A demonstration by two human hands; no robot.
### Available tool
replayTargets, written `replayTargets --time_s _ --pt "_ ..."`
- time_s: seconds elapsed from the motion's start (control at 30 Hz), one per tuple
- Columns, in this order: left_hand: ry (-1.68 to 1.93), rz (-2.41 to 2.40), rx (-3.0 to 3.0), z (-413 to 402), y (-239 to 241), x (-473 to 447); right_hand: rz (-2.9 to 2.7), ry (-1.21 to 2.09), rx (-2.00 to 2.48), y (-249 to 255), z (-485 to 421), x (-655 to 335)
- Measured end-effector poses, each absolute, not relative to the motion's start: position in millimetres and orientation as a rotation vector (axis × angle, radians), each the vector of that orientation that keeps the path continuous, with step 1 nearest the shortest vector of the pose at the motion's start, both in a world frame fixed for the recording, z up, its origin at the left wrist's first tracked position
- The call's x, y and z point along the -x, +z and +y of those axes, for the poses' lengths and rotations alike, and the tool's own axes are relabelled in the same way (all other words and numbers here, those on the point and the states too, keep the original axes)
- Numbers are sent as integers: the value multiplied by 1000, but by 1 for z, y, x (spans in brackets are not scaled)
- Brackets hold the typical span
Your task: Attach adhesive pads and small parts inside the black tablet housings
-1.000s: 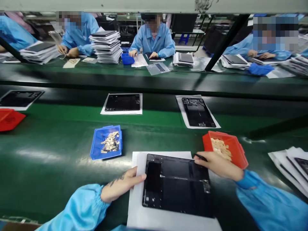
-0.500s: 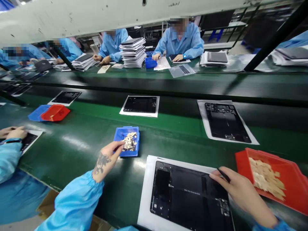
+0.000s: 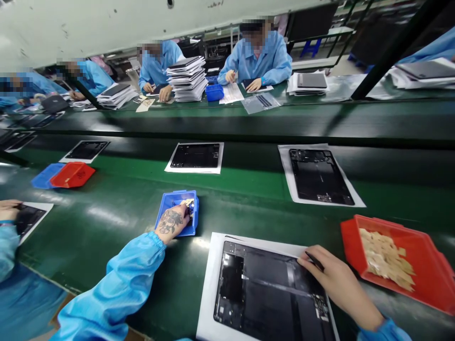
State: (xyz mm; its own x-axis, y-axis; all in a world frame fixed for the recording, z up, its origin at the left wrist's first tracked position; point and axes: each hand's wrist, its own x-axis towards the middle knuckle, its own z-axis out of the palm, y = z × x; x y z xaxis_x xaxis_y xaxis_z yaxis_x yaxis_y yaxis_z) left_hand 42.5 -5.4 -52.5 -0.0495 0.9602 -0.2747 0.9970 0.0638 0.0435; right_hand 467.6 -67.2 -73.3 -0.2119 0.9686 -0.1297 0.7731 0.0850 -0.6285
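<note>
My left hand [image 3: 173, 221] is down in a small blue bin [image 3: 160, 215], its fingers curled among small pale and black pieces [image 3: 189, 203]. The fingertips are mostly hidden, so I cannot see whether a piece is in them. My right hand [image 3: 334, 274] is closed on a slim black tool [image 3: 314, 260] and touches the upper right edge of an opened black tablet housing [image 3: 266, 293]. The housing lies on a white sheet [image 3: 206, 303] in front of me and runs out of the bottom of the view.
A red bin [image 3: 426, 270] of flat beige pieces stands right of my right hand. Further tablet housings [image 3: 195, 156] lie on white sheets across the green bench [image 3: 124, 203]. Left are a nested red bin [image 3: 73, 175] and a co-worker's hand [image 3: 7, 210]. Co-workers sit opposite.
My left hand has gone from the bin's near edge deeper into it, fingers down among the pieces. My right hand still grips the black tool at the housing. The view has shifted slightly.
</note>
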Motion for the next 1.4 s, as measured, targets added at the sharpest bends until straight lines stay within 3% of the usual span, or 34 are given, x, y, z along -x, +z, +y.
replayTargets --time_s 0.27,0.43,0.53,0.67,0.87,1.07,1.23,1.4 --pt "-19 2251 -2056 -12 -24 -34 -2039 881 1747 -71 -69 -469" --pt "910 2027 -1669 -38 12 -47 -1820 732 1788 -63 -74 -469" --pt "1137 1633 -1298 -53 16 -93 -1696 755 1733 -49 -83 -459" --pt "1045 1142 -800 -63 -3 -185 -1660 982 1564 -33 -100 -438" --pt "889 817 -425 -85 -25 -300 -1315 868 1459 -36 -108 -430" --pt "800 862 -819 -81 -32 -329 -986 1024 1422 -30 -105 -465" --pt "830 907 -1311 -54 -30 -334 -1386 1077 1583 -18 -106 -500" --pt "687 817 -1383 -38 -28 -355 -1475 1030 1655 -21 -108 -517"
